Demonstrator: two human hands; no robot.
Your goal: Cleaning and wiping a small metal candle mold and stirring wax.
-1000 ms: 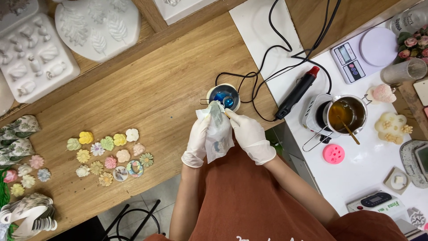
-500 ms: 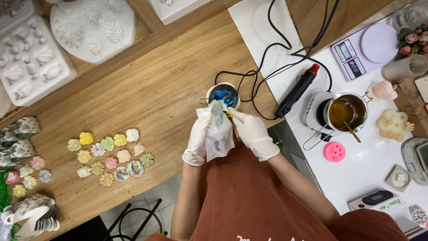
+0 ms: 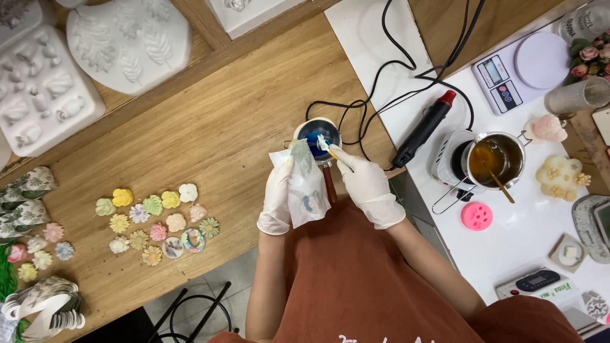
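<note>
Gloved hands at work over a wooden table, both in white gloves. Left hand closed around a crumpled white wipe, smeared grey-blue, held upright between the two hands. Right hand pinched narrow on a thin stick tool, tip dipped into a small pot of blue liquid just beyond the fingertips. Pot still holding plenty of blue, by the look of it. Off to the left of the left hand, a cluster of small pastel flower pieces laid out in rows, seemingly finished. Further left, patterned fabric bits. Above and left, white moulds with leaf shapes. To the right of the right hand, a black heat tool with red tip, a metal pot of amber liquid on a small burner, a pink round mould, a kitchen scale. Judged midway: many pieces done, melted material still unused.
</note>
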